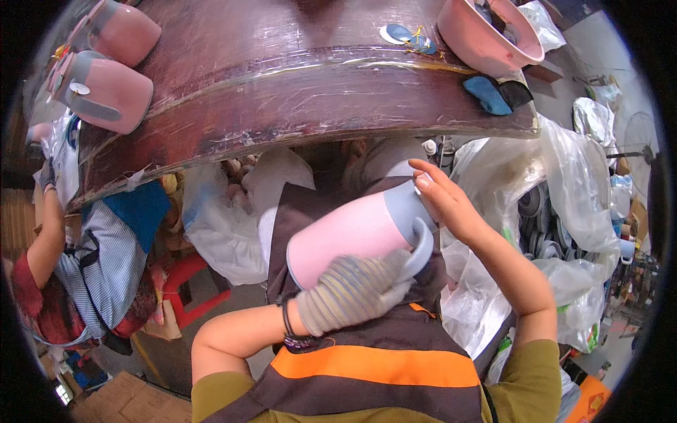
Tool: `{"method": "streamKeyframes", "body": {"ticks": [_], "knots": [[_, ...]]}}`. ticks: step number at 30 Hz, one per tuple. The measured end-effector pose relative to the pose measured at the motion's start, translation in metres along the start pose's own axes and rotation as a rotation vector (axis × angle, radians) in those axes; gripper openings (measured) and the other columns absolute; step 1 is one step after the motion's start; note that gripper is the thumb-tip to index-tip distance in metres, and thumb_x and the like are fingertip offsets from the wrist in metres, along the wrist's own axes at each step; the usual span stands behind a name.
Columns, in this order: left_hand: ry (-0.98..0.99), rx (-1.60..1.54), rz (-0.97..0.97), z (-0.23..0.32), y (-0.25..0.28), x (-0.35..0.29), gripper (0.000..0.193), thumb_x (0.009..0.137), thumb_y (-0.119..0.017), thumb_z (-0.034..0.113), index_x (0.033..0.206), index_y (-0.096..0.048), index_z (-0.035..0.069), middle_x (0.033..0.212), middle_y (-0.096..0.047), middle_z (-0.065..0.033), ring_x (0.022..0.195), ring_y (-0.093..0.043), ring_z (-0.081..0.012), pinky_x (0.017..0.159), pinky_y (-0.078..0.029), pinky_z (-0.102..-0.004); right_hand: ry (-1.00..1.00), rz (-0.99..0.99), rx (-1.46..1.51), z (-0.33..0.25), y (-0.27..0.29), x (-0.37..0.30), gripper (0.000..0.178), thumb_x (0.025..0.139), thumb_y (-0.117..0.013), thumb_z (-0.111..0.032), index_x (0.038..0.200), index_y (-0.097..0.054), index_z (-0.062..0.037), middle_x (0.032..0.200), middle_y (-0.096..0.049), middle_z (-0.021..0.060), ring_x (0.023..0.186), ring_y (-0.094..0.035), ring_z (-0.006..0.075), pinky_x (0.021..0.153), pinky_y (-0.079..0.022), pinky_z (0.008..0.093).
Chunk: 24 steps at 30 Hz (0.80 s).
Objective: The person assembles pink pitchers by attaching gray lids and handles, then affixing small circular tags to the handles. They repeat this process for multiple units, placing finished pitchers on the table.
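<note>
A pink vacuum jug (pixel 345 236) with a grey-blue collar and handle lies tilted across my lap, its top end toward the upper right. My left hand (pixel 356 292), in a striped knit glove, is wrapped around the jug's near side beside the handle (pixel 422 250). Against the top end rests my bare right hand (pixel 448 201), its visible fingers stretched out over the collar's rim. What lies under that palm is hidden. Two similar pink jugs with grey parts, a nearer jug (pixel 116 92) and a farther jug (pixel 127 32), stand on the dark red table (pixel 282 92).
Blue tags (pixel 400 33) with yellow string, a blue-and-black cloth item (pixel 488 95) and a pink basin (pixel 462 35) occupy the table's right part. Clear plastic bags flank me; the right bag (pixel 571 162) holds several grey parts. A co-worker's arm (pixel 48 229) is at left, near a red stool (pixel 173 299).
</note>
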<state>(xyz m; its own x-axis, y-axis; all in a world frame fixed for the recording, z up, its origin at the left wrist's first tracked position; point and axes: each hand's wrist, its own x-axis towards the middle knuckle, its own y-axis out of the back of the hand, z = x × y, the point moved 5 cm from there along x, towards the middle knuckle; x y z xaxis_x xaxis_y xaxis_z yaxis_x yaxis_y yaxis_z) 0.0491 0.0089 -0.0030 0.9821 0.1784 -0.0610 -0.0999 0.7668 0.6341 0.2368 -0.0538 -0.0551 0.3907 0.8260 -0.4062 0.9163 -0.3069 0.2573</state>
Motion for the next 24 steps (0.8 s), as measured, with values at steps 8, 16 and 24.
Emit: {"method": "streamKeyframes", "body": {"ticks": [8,16,24], "knots": [[0.032,-0.044,0.325,-0.063,0.073,0.043,0.031,0.075,-0.073,0.023,0.100,-0.064,0.007,0.089,-0.066,-0.0141,0.082,-0.065,-0.0323,0.072,-0.051,-0.0391,1.042,0.042,-0.561,-0.088,-0.044,-0.062,0.050,0.071,-0.065,-0.022,0.118,-0.058,-0.0054,0.120,-0.055,0.0211,0.107,-0.055,0.0388,0.091,-0.046,0.0480],[-0.064,-0.438,-0.221,-0.071,0.000,0.089,0.016,0.084,-0.065,0.017,0.092,-0.067,0.003,0.082,-0.068,-0.0100,0.079,-0.063,-0.0151,0.077,-0.050,-0.0315,1.555,-0.422,-0.514,-0.126,-0.082,-0.081,0.037,0.081,-0.058,-0.028,0.114,-0.063,-0.0119,0.120,-0.060,0.0090,0.102,-0.060,0.0292,0.086,-0.050,0.0425],[0.190,-0.124,-0.028,-0.036,0.049,0.008,0.028,0.079,-0.066,0.021,0.102,-0.063,0.004,0.081,-0.067,-0.0151,0.077,-0.066,-0.0262,0.071,-0.051,-0.0377,0.440,0.110,-0.293,-0.059,-0.022,0.019,0.039,0.084,-0.056,-0.031,0.112,-0.063,-0.0046,0.110,-0.064,0.0161,0.104,-0.060,0.0312,0.090,-0.046,0.0388]]}}
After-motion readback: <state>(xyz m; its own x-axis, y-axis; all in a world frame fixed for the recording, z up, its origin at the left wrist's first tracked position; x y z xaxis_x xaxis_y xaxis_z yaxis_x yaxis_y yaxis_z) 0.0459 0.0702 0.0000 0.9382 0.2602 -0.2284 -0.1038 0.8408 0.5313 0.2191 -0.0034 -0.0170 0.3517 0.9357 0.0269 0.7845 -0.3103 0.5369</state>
